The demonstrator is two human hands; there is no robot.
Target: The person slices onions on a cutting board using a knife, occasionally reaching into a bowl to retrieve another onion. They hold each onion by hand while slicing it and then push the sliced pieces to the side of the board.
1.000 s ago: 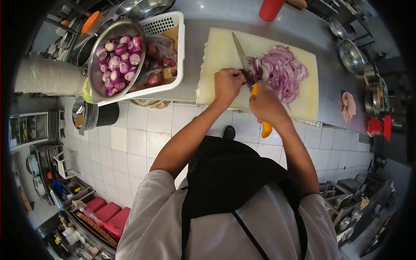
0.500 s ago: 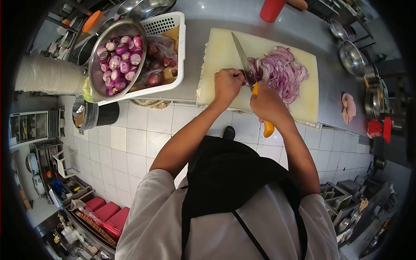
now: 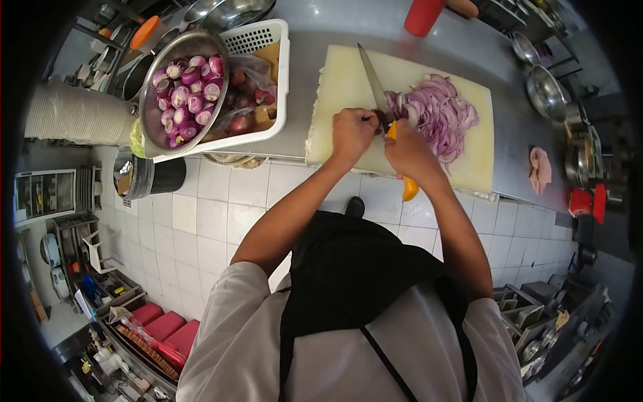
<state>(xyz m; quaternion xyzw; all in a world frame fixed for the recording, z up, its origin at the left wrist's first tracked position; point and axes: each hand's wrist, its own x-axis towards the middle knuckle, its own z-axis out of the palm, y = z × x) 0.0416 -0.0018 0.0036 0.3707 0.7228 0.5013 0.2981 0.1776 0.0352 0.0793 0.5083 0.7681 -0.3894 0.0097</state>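
Observation:
My right hand [image 3: 408,153] is closed around the yellow handle of a kitchen knife [image 3: 373,77]. The long blade points away from me, over a thick cream cutting board [image 3: 340,80]. Just left of the blade, the bent fingers of my left hand [image 3: 353,134] press on a dark red onion piece [image 3: 380,120], mostly hidden by the fingertips. To the right of the knife, a heap of sliced red onion [image 3: 442,117] spreads across the board.
Left of the board, a steel colander [image 3: 153,127] of peeled red onions leans on a white plastic basket [image 3: 282,80] holding bagged onions. A red container [image 3: 422,17] stands behind the board. A pink cloth [image 3: 540,170] and steel bowls [image 3: 546,90] lie to the right.
The knife handle has shifted slightly left and upward with my right hand. My left hand stays on the onion piece almost unmoved, and the view has shifted a little.

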